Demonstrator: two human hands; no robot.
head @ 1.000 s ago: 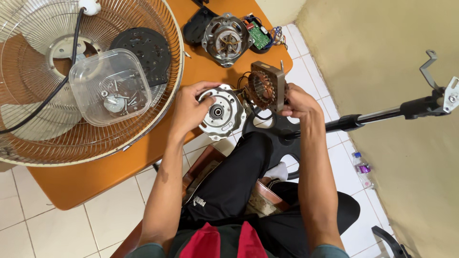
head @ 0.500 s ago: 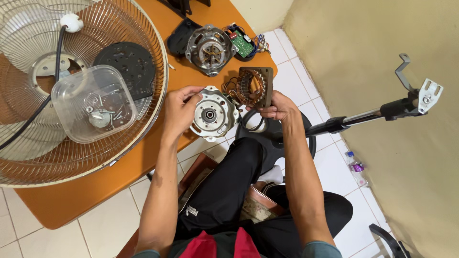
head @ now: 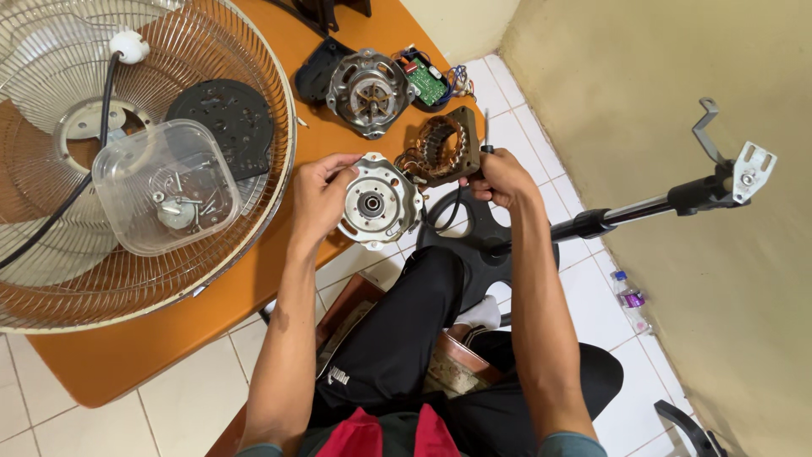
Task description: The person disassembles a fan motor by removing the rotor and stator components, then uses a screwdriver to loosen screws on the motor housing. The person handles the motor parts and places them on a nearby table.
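In the frame's centre the left hand (head: 320, 196) clamps the motor cover (head: 380, 201) by its rim, rigid, probably heavy metal, while the right hand (head: 501, 178) is closed on a thin tool (head: 485, 135) beside the fragile stator (head: 441, 149).

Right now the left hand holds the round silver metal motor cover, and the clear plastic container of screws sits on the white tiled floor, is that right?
Not quite. The head view shows the clear plastic container of screws resting on the round wire fan guard on the orange table, not on the floor. The left hand does hold the round silver metal motor cover.
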